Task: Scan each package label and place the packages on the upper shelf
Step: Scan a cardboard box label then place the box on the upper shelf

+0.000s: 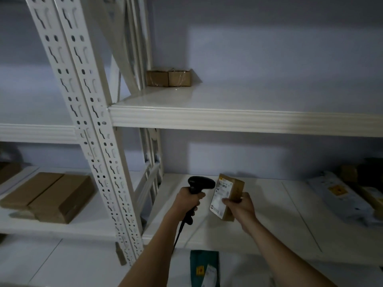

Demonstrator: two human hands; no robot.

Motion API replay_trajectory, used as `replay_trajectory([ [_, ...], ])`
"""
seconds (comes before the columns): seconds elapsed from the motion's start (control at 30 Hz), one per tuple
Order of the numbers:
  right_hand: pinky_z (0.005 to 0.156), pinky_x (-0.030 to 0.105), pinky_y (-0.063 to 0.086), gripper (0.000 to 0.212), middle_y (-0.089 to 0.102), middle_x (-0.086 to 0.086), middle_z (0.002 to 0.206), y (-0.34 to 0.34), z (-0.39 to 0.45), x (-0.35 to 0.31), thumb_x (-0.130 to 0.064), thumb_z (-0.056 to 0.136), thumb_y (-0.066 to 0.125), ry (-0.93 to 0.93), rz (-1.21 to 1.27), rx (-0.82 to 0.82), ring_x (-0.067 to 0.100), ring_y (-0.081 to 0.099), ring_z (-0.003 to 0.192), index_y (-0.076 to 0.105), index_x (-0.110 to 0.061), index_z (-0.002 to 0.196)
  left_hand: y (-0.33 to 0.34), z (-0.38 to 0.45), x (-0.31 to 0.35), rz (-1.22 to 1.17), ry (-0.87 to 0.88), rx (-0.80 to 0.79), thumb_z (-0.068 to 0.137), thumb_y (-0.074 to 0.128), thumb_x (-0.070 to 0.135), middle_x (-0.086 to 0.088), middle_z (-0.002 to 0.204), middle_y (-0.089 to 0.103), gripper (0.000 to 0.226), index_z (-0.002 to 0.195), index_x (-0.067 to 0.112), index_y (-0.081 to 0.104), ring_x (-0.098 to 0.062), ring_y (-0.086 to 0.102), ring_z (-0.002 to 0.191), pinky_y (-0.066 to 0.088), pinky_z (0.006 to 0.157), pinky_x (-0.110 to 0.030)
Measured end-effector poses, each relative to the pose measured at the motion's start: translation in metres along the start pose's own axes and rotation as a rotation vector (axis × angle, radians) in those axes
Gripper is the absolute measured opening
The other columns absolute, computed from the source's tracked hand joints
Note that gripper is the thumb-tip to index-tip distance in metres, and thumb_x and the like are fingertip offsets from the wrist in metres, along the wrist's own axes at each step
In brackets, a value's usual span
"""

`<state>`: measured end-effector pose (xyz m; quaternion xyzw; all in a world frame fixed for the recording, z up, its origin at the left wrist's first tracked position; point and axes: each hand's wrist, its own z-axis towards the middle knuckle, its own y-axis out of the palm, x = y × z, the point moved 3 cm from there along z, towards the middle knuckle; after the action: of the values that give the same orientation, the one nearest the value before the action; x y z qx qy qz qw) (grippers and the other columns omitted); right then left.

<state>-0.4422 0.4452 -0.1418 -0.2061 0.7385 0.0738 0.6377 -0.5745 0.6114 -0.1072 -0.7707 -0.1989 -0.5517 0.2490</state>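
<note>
Both forearms reach up from the bottom edge toward a white metal rack with a slotted post (87, 129). Its upper shelf (238, 119) carries two small cardboard boxes (169, 78) side by side, pushed to the back left corner. On the lower shelf (279, 220), grey mailing bags (339, 199) and further parcels lie at the far right. On the neighbouring rack to the left, two flat brown cartons (49, 196) lie side by side. Between the shelves and the camera, the right hand (240, 206) grips a small brown package (227, 196) by its lower right side, holding it above the lower shelf, tilted, with its white label (220, 195) turned to the left. The left hand (187, 200) is wrapped around the handle of a black scanner (200, 184), whose head points at the label from just beside it; a cable hangs from the handle. A dark green parcel (204, 268) with a yellow mark lies at the bottom edge.
</note>
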Motion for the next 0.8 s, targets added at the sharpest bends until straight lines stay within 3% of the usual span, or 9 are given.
replay_trajectory([
  [0.4, 0.06, 0.024, 0.05, 0.044, 0.064, 0.0, 0.106, -0.014, -0.001, 0.002, -0.017, 0.079, 0.081, 0.0, -0.005, -0.006, 0.018, 0.064, 0.094, 0.051, -0.017, 0.112, 0.024, -0.016, 0.011, 0.003, 0.004, -0.025, 0.076, 0.068, 0.023, -0.003, 0.053, 0.052, 0.016, 0.077, 0.008, 0.061, -0.016, 0.042, 0.04, 0.036, 0.044, -0.025],
  [0.8, 0.058, 0.027, 0.049, 0.042, 0.062, -0.001, 0.103, -0.019, 0.006, 0.005, -0.019, 0.079, 0.081, 0.019, -0.019, -0.03, 0.019, 0.063, 0.093, 0.047, -0.022, 0.102, 0.032, -0.016, 0.013, 0.044, -0.001, -0.036, 0.078, 0.066, 0.022, -0.002, 0.054, 0.052, 0.015, 0.08, 0.007, 0.063, -0.016, 0.044, 0.042, 0.039, 0.045, -0.025],
])
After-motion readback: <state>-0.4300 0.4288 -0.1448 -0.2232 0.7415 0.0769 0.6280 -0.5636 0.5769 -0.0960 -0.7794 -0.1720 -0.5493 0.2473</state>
